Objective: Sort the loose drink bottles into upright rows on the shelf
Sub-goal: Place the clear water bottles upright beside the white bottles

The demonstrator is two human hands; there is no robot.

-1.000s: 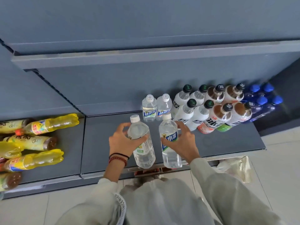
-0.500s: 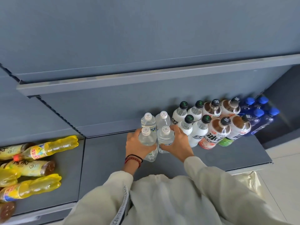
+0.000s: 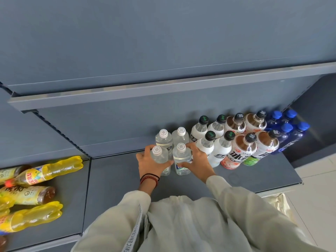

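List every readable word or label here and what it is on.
"ENICENIC", roughly, in repeating capitals: strip on the left sleeve.
Large black characters on the pink-labelled bottle: too blurred to read.
Red label on the yellow bottle: unreadable.
Labels on the clear water bottles: too small.

We wear a pale grey-green long-sleeved top [image 3: 181, 224], a lettered strip [image 3: 138, 220] down its left sleeve [image 3: 118, 215], and black and red bracelets [image 3: 149, 179].

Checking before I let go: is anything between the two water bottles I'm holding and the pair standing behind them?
Nothing visible. The left hand grips the left front bottle, the right hand the right front bottle, both upright directly before the back pair. The white bottles stand aside to the right.
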